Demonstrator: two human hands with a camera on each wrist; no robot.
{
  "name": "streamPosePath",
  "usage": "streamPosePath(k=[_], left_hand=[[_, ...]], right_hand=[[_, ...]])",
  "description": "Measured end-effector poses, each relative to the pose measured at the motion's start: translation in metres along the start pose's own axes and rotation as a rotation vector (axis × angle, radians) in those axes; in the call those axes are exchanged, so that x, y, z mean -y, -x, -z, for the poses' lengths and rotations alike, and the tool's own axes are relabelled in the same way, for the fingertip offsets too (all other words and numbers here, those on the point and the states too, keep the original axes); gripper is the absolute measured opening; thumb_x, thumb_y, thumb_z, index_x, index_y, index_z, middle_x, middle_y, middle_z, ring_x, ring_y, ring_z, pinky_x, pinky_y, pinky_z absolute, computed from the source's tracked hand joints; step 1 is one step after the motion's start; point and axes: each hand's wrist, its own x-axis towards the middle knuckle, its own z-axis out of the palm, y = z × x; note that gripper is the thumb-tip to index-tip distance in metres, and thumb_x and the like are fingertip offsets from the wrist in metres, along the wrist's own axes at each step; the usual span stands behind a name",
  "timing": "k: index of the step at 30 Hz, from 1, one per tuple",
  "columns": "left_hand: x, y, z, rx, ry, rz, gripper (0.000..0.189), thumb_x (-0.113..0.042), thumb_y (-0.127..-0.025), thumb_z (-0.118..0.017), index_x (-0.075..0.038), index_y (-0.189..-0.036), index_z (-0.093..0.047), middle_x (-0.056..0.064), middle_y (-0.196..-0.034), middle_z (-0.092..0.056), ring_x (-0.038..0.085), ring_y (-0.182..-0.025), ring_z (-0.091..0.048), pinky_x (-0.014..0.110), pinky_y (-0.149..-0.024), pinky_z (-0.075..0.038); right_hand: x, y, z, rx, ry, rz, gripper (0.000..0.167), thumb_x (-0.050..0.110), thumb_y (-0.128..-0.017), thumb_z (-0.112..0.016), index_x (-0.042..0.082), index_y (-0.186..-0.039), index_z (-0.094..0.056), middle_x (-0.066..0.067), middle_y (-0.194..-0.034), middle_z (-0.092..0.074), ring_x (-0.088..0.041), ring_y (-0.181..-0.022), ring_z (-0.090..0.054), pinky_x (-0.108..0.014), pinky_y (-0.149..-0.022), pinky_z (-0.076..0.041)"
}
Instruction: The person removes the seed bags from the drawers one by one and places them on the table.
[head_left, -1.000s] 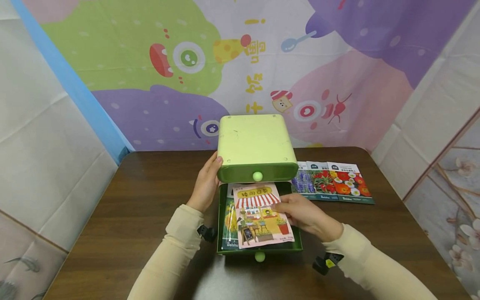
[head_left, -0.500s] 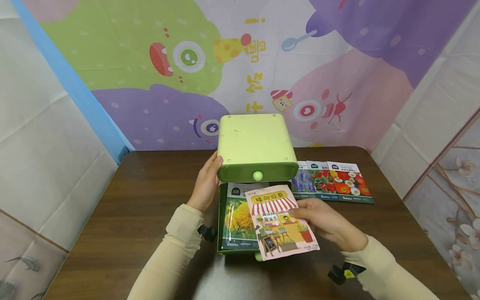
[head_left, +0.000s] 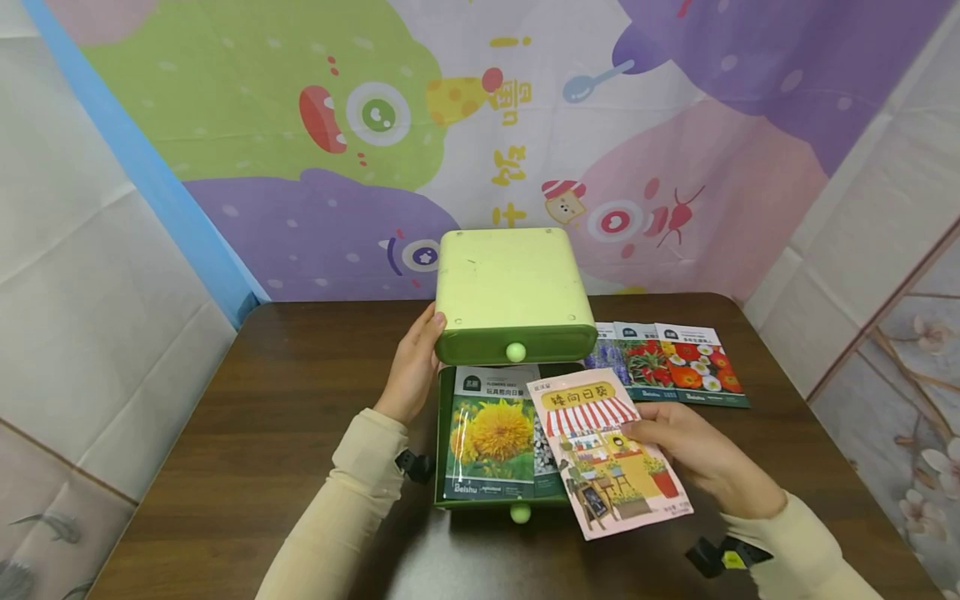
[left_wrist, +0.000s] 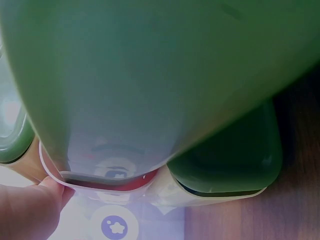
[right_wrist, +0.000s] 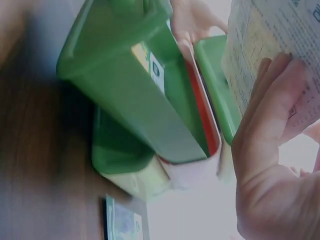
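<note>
My right hand [head_left: 701,454] pinches a pink seed packet [head_left: 611,454] with a striped shop awning on its front. It hangs tilted, overlapping the right side of the pulled-out drawer [head_left: 442,442]. In the right wrist view, the printed back of the packet [right_wrist: 270,55] shows against the fingers. A sunflower seed packet [head_left: 491,437] lies in the drawer, with a packet of white flowers [head_left: 545,458] partly hidden beside it. My left hand [head_left: 408,367] rests against the left side of the green drawer box [head_left: 510,275], fingertips at its front corner.
Several seed packets [head_left: 701,367] with flower pictures overlap at the right of the box on the brown table [head_left: 300,433]. A cartoon-printed cloth [head_left: 315,233] hangs right behind the table's back edge. The upper drawer's round knob [head_left: 515,352] sits above the pulled-out drawer.
My right hand has drawn the pink packet rightward and toward me, off the other packets in the drawer, uncovering the sunflower packet. The left hand has stayed at the box.
</note>
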Motion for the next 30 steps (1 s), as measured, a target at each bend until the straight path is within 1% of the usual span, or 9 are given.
streamPosePath(k=[4, 6, 8, 10, 12, 15, 19, 25, 30], left_hand=[[-0.001, 0.000, -0.001, -0.003, 0.004, 0.004, 0.066, -0.043, -0.103, -0.044, -0.012, -0.157, -0.022, 0.005, -0.158, -0.032, 0.020, -0.139, -0.043, 0.041, -0.116, -0.034], [-0.001, 0.001, -0.001, -0.002, 0.008, 0.006, 0.066, -0.043, -0.103, -0.044, -0.012, -0.157, -0.022, 0.005, -0.158, -0.031, 0.020, -0.139, -0.043, 0.040, -0.116, -0.034], [-0.001, 0.001, -0.001, -0.003, 0.009, 0.008, 0.066, -0.043, -0.103, -0.045, -0.013, -0.157, -0.022, 0.005, -0.158, -0.032, 0.020, -0.138, -0.044, 0.041, -0.116, -0.034], [-0.001, 0.001, -0.001, -0.006, 0.007, 0.011, 0.066, -0.044, -0.103, -0.045, -0.013, -0.157, -0.022, 0.005, -0.158, -0.032, 0.019, -0.138, -0.044, 0.041, -0.115, -0.035], [0.000, 0.001, 0.000, -0.008, 0.006, 0.012, 0.066, -0.044, -0.103, -0.045, -0.013, -0.157, -0.022, 0.004, -0.158, -0.032, 0.019, -0.138, -0.044, 0.041, -0.115, -0.035], [0.000, 0.001, 0.000, -0.007, 0.006, 0.009, 0.067, -0.044, -0.103, -0.045, -0.013, -0.157, -0.022, 0.004, -0.159, -0.031, 0.019, -0.139, -0.044, 0.041, -0.115, -0.035], [0.000, 0.001, 0.000, -0.001, 0.008, 0.007, 0.066, -0.043, -0.103, -0.044, -0.012, -0.157, -0.021, 0.005, -0.158, -0.031, 0.020, -0.138, -0.044, 0.042, -0.115, -0.035], [-0.001, 0.002, 0.000, 0.005, 0.005, 0.007, 0.065, -0.043, -0.104, -0.044, -0.013, -0.157, -0.022, 0.004, -0.158, -0.032, 0.019, -0.137, -0.045, 0.042, -0.115, -0.035], [-0.002, 0.002, 0.000, 0.000, 0.006, 0.008, 0.065, -0.043, -0.103, -0.044, -0.013, -0.157, -0.022, 0.004, -0.158, -0.032, 0.019, -0.137, -0.045, 0.043, -0.115, -0.035]], right_hand=[[-0.001, 0.006, 0.012, -0.003, -0.030, 0.026, 0.029, 0.015, -0.102, -0.049, -0.005, -0.120, -0.057, -0.002, -0.092, -0.075, -0.017, -0.079, -0.074, -0.032, -0.069, -0.061], [-0.001, 0.009, 0.018, -0.003, -0.056, 0.041, 0.022, 0.014, -0.102, -0.048, 0.002, -0.116, -0.061, -0.002, -0.093, -0.075, -0.017, -0.080, -0.074, -0.033, -0.070, -0.061], [0.000, 0.012, 0.024, -0.009, -0.086, 0.052, 0.019, 0.012, -0.103, -0.046, 0.010, -0.110, -0.064, -0.002, -0.093, -0.075, -0.017, -0.080, -0.074, -0.033, -0.070, -0.061], [0.000, 0.015, 0.030, -0.044, -0.106, 0.053, 0.021, 0.012, -0.103, -0.045, 0.017, -0.106, -0.065, -0.001, -0.092, -0.075, -0.017, -0.078, -0.074, -0.033, -0.069, -0.061], [0.001, 0.017, 0.035, -0.095, -0.128, 0.042, 0.021, 0.014, -0.103, -0.045, 0.020, -0.103, -0.066, -0.001, -0.091, -0.075, -0.017, -0.077, -0.074, -0.034, -0.068, -0.061], [0.001, 0.019, 0.042, -0.177, -0.180, 0.026, 0.021, 0.016, -0.103, -0.046, 0.022, -0.100, -0.065, -0.001, -0.090, -0.074, -0.018, -0.076, -0.074, -0.035, -0.068, -0.061], [-0.004, 0.017, 0.051, -0.216, -0.247, 0.044, 0.022, 0.014, -0.103, -0.044, 0.022, -0.101, -0.064, -0.002, -0.090, -0.074, -0.020, -0.077, -0.074, -0.035, -0.069, -0.061], [-0.015, 0.014, 0.064, -0.277, -0.210, 0.053, 0.020, 0.015, -0.103, -0.044, 0.024, -0.099, -0.061, 0.001, -0.087, -0.072, -0.016, -0.075, -0.073, -0.034, -0.066, -0.061], [-0.023, 0.009, 0.074, -0.317, -0.182, 0.048, 0.020, 0.016, -0.103, -0.044, 0.023, -0.096, -0.061, 0.003, -0.084, -0.071, -0.013, -0.073, -0.072, -0.031, -0.065, -0.061]])
